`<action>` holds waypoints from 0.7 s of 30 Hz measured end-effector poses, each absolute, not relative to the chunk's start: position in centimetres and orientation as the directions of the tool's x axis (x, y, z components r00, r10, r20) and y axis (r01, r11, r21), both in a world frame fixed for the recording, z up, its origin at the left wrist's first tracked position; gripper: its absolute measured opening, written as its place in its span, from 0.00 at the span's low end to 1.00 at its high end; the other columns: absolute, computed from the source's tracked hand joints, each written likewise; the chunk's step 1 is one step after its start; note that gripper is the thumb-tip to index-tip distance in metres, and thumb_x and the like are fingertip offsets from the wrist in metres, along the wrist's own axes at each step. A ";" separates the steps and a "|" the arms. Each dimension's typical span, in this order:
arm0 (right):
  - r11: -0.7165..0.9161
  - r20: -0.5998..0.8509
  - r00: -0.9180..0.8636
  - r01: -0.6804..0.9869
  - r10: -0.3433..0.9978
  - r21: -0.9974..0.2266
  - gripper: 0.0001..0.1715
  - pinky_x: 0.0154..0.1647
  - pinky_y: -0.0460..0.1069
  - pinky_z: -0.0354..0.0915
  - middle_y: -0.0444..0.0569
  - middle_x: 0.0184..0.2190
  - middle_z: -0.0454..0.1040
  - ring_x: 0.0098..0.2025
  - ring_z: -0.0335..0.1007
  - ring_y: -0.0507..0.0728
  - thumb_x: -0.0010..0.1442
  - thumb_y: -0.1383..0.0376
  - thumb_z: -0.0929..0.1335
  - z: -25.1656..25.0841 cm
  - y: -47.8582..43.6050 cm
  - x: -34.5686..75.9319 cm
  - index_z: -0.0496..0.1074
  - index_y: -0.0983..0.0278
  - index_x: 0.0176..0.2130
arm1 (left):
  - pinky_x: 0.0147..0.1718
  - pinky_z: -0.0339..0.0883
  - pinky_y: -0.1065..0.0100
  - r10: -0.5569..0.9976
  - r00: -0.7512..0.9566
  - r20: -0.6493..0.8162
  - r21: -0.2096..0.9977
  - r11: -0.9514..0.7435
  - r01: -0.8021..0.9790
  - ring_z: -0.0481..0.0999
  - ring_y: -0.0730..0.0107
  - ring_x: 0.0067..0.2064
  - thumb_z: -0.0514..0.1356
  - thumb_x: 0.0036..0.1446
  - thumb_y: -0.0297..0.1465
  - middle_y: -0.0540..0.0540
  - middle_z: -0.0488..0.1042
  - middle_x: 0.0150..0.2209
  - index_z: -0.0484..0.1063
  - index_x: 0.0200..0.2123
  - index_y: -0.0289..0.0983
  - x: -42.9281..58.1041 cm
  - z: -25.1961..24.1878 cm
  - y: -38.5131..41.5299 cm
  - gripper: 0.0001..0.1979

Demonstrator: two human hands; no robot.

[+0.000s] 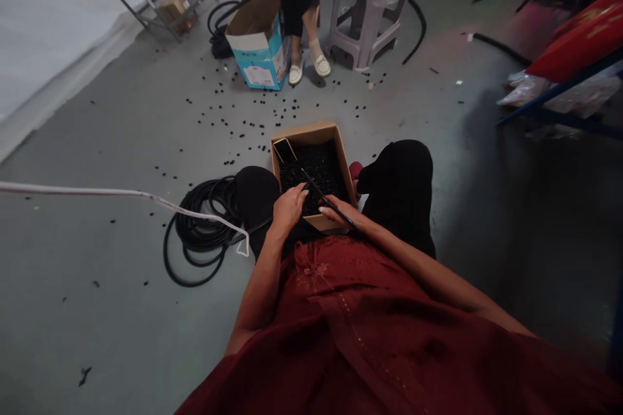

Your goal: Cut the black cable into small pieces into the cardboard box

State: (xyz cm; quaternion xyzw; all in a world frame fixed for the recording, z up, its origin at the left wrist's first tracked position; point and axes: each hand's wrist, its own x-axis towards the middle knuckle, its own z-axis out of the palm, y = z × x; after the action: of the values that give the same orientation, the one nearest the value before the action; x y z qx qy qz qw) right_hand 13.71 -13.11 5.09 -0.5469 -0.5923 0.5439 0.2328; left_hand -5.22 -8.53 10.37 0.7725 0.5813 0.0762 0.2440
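A cardboard box (311, 131) sits on the floor between the knees, filled with small black pieces (316, 172). Left hand (289, 207) rests at the near edge of the box, fingers (302, 190) curled narrow, just beside a thin black rod (318, 191); whether they grip it, cannot tell. Right hand (338, 212) lies at the box's near right side, fingers (327, 206) closed narrow on the rod. A dark flat card (285, 149) stands in the far left corner of the box.

Risks: box looks full, so a knee shift or hard pull on the rod could tip it and spill pieces. Loose black pieces (272, 113) beyond the box could get trodden on. Black cable coil (204, 233) left of the box could snag a foot.
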 end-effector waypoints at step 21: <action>-0.221 -0.417 -0.163 0.648 0.894 -0.728 0.09 0.30 0.46 0.55 0.44 0.26 0.71 0.29 0.66 0.54 0.63 0.58 0.64 4.6 -13.2 12.3 0.67 0.61 0.35 | 0.43 0.67 0.69 0.922 0.263 -0.284 0.221 -0.204 0.954 0.77 0.64 0.49 0.44 0.69 0.40 0.44 0.77 0.50 0.70 0.56 0.44 -4.5 9.3 -8.3 0.21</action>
State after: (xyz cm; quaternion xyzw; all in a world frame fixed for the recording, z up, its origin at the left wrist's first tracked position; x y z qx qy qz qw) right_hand 12.35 -13.25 4.57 -0.6327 -0.6094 0.4586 0.1339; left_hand -4.50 -8.35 9.32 0.7747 0.6052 -0.0446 0.1775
